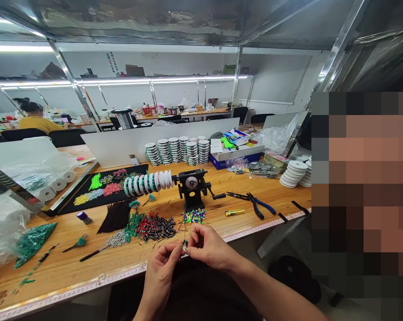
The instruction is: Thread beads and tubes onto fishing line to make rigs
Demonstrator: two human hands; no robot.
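Nearer you than the crank machine point(192, 183) on the counter point(67, 267), your left hand point(161, 266), wrist below, pinches a small piece point(185, 244) between thumb and forefinger. Your right hand point(210, 248) bends inward, fingers curled, thumb at that piece; I cannot tell whether it grips.

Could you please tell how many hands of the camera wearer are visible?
2: the left hand and, beside it, the right hand, both near the front edge of the wooden bench. None hidden.
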